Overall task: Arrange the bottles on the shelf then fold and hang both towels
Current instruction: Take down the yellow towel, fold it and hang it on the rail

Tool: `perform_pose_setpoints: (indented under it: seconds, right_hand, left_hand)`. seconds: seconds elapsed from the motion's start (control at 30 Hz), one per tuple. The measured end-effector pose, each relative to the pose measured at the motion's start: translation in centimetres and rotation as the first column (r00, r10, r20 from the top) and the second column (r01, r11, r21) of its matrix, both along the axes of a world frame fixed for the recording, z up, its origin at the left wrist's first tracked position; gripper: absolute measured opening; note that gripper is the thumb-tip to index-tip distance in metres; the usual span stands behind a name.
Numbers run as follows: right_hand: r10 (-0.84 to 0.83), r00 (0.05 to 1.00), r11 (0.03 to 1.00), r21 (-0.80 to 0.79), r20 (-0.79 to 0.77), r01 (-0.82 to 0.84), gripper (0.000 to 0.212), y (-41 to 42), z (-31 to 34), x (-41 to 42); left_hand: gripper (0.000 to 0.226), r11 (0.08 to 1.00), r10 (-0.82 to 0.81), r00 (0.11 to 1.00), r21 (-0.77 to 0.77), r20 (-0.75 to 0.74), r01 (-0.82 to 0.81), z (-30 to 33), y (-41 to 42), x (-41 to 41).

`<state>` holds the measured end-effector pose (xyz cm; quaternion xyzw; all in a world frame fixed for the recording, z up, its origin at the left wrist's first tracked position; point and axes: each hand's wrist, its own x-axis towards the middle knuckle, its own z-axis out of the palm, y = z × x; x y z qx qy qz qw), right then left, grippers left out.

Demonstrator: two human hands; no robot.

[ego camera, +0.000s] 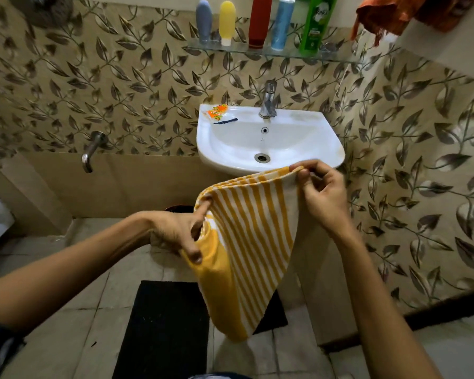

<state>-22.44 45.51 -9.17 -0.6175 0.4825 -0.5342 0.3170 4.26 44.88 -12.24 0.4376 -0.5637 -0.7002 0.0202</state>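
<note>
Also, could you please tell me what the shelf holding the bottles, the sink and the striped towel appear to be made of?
The shelf looks like clear glass: the leaf tiles show through it and its edge glints. The sink seems to be glazed white ceramic, smooth and glossy with soft reflections. The striped towel looks like soft woven terry cloth, matte with yellow and white stripes, draping in folds from both hands.

I'm looking into a home bathroom: a white sink [268,143] with a tap [268,99] on leaf-patterned wall tiles [93,91], a glass shelf [274,51] of bottles [260,20] above, tiled floor [80,310] below.
</note>
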Motion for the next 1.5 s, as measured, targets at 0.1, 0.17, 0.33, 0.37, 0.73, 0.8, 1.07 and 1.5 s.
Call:
perform_pose_setpoints:
  seconds: [0.1,0.17,0.33,0.37,0.73,0.8,1.07,1.5]
  right_hand:
    - [0.051,0.997,0.998,-0.038,-0.063,-0.054,0.026,2.1,-2.0,2.4]
    - [0.094,0.99,0.993,-0.063,-0.104,-0.101,0.019,3.6,-3.8,4.4]
    - [0.087,0.979,0.979,-0.163,-0.185,-0.118,0.025,6.0,-6.5,7.4]
    - [0.059,0.982,0.979,-0.182,-0.178,-0.092,0.023,6.3,-6.8,7.6]
    - [-0.069,0.993,0.994,-0.081,0.093,0.077,0.027,8.6,-8.1,10.5]
    - [0.05,0.998,0.998,-0.05,0.046,-0.047,0.045,8.5,-8.3,9.8]
    - [0.264,0.96,0.962,-0.047,-0.091,-0.269,0.032,5.6,-5.6,6.6]
    - [0.146,0.987,0.982,0.127,-0.061,-0.137,0.035,1.3,-0.3,1.2]
  left_hand:
    - [0.13,0.948,0.315,0.94,0.079,-0.129,-0.307,-0.3,-0.2,-1.1]
    - [0.117,0.875,0.484,0.844,0.167,-0.233,-0.455,-0.6,-0.2,-1.8]
    - [0.109,0.768,0.64,0.731,0.211,-0.235,-0.605,-0.5,1.2,-3.2]
    - [0.11,0.757,0.654,0.722,0.209,-0.228,-0.619,-0.4,1.5,-3.2]
    - [0.108,0.767,0.639,0.711,0.179,-0.294,-0.616,-0.3,3.8,-3.2]
    - [0.115,0.735,0.676,0.686,0.187,-0.268,-0.652,-0.3,3.8,-2.8]
    - [0.14,0.754,0.657,0.685,0.282,-0.315,-0.593,-0.6,3.3,-2.1]
    - [0.018,0.393,0.242,0.931,-0.905,0.272,0.163,4.1,1.2,2.5]
